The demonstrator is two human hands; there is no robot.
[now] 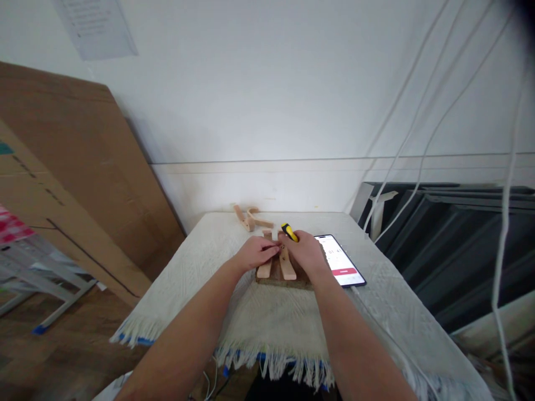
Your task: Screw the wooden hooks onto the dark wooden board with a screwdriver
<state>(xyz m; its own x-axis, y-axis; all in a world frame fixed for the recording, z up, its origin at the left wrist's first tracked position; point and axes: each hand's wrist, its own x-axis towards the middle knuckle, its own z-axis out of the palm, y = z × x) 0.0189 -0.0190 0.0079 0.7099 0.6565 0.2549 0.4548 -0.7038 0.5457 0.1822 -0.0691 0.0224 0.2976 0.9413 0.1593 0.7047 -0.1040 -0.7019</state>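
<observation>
My right hand is closed around a yellow-and-black tool. Its handle sticks up past the fingers, while its working end is hidden. Close beside it, my left hand has thumb and fingers pinched together over the wooden pieces; whatever lies between the fingertips is too small to make out. Under the hands are a curved light wooden piece with dark spots or holes and a second wooden piece to its left. Both lie on a brown board, partly covered by my hands.
Behind the hands lie more curved wooden pieces. A phone with a lit timer screen rests at the right on the fringed white tablecloth. A cardboard box stands left, dark panels right. White cables hang there.
</observation>
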